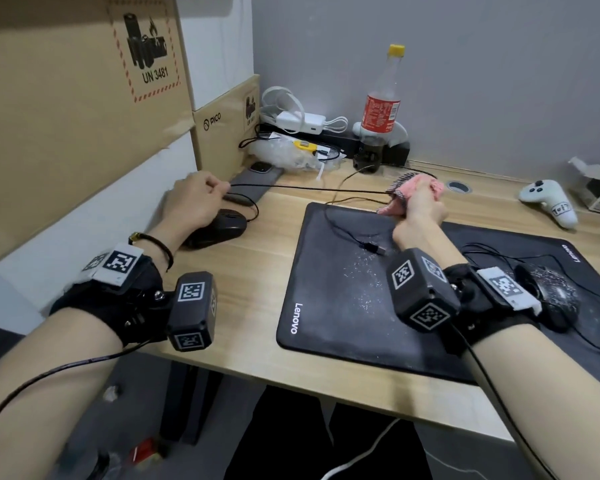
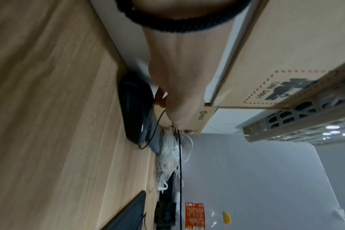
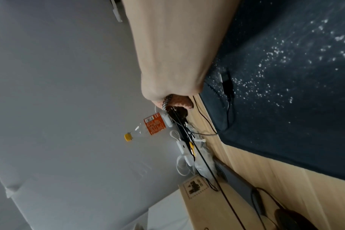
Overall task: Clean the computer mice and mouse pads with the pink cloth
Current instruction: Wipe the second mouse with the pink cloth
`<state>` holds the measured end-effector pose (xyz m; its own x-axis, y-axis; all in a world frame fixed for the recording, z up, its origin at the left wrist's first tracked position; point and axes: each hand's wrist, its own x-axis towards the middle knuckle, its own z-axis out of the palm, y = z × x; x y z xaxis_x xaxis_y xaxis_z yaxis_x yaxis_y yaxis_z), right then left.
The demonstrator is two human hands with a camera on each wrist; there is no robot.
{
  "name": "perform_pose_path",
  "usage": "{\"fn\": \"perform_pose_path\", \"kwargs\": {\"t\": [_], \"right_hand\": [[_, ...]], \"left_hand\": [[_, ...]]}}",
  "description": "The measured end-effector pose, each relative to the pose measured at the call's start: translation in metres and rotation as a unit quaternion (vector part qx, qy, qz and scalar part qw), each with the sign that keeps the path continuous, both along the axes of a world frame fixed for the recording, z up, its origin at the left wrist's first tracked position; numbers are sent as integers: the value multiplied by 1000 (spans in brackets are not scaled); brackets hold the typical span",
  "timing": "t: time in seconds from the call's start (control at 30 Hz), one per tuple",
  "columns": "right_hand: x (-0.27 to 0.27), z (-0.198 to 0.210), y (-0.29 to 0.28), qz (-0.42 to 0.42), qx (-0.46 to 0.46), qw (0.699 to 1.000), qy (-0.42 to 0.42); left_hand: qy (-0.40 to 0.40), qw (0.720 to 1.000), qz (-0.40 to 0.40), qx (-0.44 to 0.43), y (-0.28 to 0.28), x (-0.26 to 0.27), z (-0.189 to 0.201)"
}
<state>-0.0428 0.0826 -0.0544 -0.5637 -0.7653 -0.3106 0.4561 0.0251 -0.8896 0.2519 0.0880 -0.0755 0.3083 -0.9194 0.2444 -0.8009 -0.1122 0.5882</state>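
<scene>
The left hand (image 1: pixel 191 199) pinches a black cable (image 1: pixel 309 188) above the left mouse (image 1: pixel 219 227) on the surface (image 1: pixel 253 299). The right hand (image 1: pixel 421 211) grips the cloth (image 1: pixel 413 194) around that cable at the near pad's (image 1: pixel 336 289) far edge. A speckled mouse (image 1: pixel 551 292) sits on the right pad (image 1: pixel 568 251).

**What the views leave unclear**

The right hand (image 1: pixel 418 216) covers most of the pink cloth (image 1: pixel 407 192), so the cable's (image 1: pixel 309 189) run inside the bundle is hidden. The left hand's (image 1: pixel 191 202) fingertips curl out of sight where they pinch that cable. The right wrist rig hides part of the speckled mouse (image 1: pixel 555 292). The right-hand mouse pad (image 1: pixel 534 244) runs off the head view's edge. Both wrist views are blurred, showing mostly hand backs.
</scene>
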Motion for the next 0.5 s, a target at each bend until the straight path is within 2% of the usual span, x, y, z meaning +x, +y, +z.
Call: {"fn": "perform_pose_path", "kwargs": {"t": [0.13, 0.23, 0.33, 0.43, 0.5], "right_hand": [[-13, 4, 4, -14, -16, 1000, -22], [-9, 7, 6, 54, -47, 997, -27], [4, 8, 6, 161, -76, 984, -13], [28, 8, 7, 231, -85, 969, 31], [43, 8, 8, 260, -104, 959, 45]], "left_hand": [[12, 998, 44, -50, 3, -6, -2], [19, 999, 12, -38, 0, -18, 0], [36, 994, -100, -28, 1, -47, 14], [56, 964, -258, -30, 9, -87, 28], [42, 952, -302, -14, 12, -107, 30]]}}
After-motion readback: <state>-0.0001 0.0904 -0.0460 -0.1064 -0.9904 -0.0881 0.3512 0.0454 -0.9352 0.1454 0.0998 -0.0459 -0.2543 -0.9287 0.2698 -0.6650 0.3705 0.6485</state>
